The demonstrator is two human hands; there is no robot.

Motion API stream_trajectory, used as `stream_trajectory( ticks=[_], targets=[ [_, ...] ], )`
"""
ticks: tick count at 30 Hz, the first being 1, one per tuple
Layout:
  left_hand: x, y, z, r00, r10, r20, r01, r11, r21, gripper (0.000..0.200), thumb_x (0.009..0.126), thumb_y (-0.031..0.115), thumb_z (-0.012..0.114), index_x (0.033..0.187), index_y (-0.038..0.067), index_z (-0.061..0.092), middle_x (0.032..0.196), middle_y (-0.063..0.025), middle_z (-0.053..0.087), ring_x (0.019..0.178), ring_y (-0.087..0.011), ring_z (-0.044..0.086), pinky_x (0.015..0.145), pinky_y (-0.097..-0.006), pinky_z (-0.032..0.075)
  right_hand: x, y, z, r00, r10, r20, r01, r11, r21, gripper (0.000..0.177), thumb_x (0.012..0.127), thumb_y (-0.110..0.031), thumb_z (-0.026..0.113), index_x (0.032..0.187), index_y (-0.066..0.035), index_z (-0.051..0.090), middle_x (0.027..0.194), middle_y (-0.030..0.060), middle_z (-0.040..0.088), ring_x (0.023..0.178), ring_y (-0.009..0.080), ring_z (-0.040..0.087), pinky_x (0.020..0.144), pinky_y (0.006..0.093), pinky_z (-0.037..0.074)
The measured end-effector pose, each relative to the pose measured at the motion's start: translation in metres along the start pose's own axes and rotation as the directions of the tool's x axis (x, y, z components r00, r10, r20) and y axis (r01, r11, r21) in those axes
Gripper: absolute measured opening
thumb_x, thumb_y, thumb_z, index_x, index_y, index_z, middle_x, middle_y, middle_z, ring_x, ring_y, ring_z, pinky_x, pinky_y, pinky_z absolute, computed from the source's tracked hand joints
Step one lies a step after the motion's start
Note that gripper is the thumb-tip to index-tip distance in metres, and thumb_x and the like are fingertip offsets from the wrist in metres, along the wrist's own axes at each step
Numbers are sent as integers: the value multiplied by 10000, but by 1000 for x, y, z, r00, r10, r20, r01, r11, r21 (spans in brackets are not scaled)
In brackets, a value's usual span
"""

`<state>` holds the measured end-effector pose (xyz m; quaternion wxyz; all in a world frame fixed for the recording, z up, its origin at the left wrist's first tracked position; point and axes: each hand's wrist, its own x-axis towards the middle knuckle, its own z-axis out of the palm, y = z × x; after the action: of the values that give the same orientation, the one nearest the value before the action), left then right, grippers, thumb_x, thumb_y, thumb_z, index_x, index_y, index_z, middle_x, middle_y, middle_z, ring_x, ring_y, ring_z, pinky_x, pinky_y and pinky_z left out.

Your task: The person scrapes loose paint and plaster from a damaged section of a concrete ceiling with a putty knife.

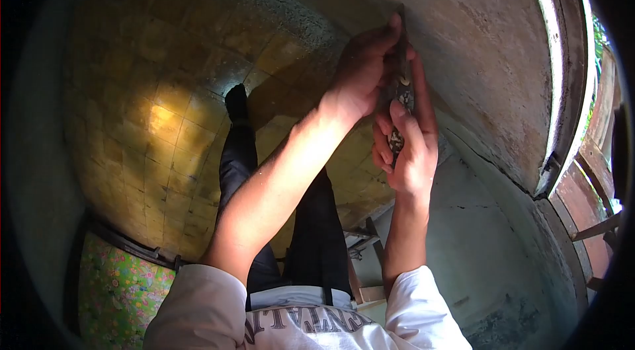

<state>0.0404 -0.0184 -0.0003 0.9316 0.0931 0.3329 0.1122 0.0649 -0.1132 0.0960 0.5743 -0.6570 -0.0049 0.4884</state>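
Note:
My right hand [411, 142] is closed round the dark, speckled handle [402, 95] of a knife-like tool, with the thumb lying along the handle and one finger stretched up beside the blade. The narrow metal blade [403, 46] points up and away from me, toward the worn wall. Higher up, my left hand [367, 69] closes on the blade from the left, its thumb near the tip. Its other fingers are in shadow and partly hidden behind the tool.
A stained, peeling wall [476, 52] rises close beyond the hands. Bright slatted window [589, 145] openings lie at the right. Yellowish floor tiles [172, 125] spread under my feet. Green flowered fabric [122, 284] is at lower left, and a wooden frame [370, 290] stands beside my legs.

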Motion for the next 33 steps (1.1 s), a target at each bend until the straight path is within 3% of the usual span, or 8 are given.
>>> stream_trajectory(
  ticks=[4, 7, 10, 13, 16, 25, 28, 33],
  targets=[
    [0, -1, 3, 1000, -3, -5, 3, 998, -60, 346, 948, 476, 558, 901, 135, 589, 812, 38, 546, 733, -77, 480, 678, -232, 396, 2, 10, -3, 998, -58, 2, 58, 998, -3, 565, 941, -97, 456, 1485, -76, 309, 640, 23, 489, 396, 64, 380, 353, 212, 303],
    [-5, 0, 11, 997, -36, -70, 32, 998, -55, 342, 948, 473, 558, 942, 134, 595, 816, 37, 546, 732, -74, 478, 680, -231, 397, -5, 6, 0, 994, 4, -110, 5, 997, 82, 552, 947, -132, 481, 1462, -18, 316, 637, 40, 513, 382, 70, 390, 340, 216, 307],
    [-12, 1, 9, 999, 8, 33, -8, 1000, 2, 338, 953, 466, 549, 982, 132, 595, 825, 37, 548, 740, -75, 478, 680, -227, 401, -7, 6, 3, 988, 78, -130, -59, 988, 145, 436, 970, -218, 464, 1352, -13, 426, 633, 40, 479, 361, 63, 354, 313, 206, 273],
    [-14, 3, 11, 1000, 6, -29, -6, 1000, -2, 342, 983, 423, 505, 874, 112, 594, 767, 9, 562, 633, -75, 471, 565, -246, 401, -5, 1, 6, 993, 68, -92, -62, 996, 68, 401, 969, -233, 484, 1296, -3, 457, 633, 32, 484, 355, 63, 353, 308, 205, 267],
    [-10, -3, 9, 996, 80, -39, -80, 997, -18, 352, 979, 432, 508, 865, 110, 590, 760, 11, 562, 620, -71, 463, 559, -244, 393, -3, 3, 7, 991, 54, -118, -53, 999, 13, 413, 966, -235, 498, 1299, 5, 455, 634, 23, 489, 357, 64, 356, 309, 209, 271],
    [-4, 1, 20, 990, 57, -126, -65, 996, -57, 429, 955, 489, 528, 772, 103, 567, 693, 6, 525, 550, -87, 448, 501, -249, 367, 0, -11, 4, 994, 49, -93, -52, 998, -33, 489, 971, -225, 508, 1388, 8, 403, 625, 23, 481, 368, 66, 359, 317, 219, 279],
    [-9, 4, 14, 995, 59, -75, -59, 998, -9, 330, 961, 463, 539, 912, 137, 561, 722, 30, 520, 711, -86, 472, 659, -231, 384, 2, 2, 2, 997, -1, -73, -3, 999, -55, 499, 975, -225, 502, 1400, 12, 393, 619, 17, 472, 366, 63, 348, 319, 220, 266],
    [-15, 10, 25, 997, 35, -74, -34, 999, 9, 357, 956, 479, 539, 886, 131, 576, 725, 28, 532, 699, -86, 469, 656, -225, 371, -12, -11, -2, 998, 31, -61, -33, 999, -38, 508, 973, -242, 512, 1414, -20, 392, 611, 12, 457, 364, 63, 337, 324, 223, 255]
  ],
)
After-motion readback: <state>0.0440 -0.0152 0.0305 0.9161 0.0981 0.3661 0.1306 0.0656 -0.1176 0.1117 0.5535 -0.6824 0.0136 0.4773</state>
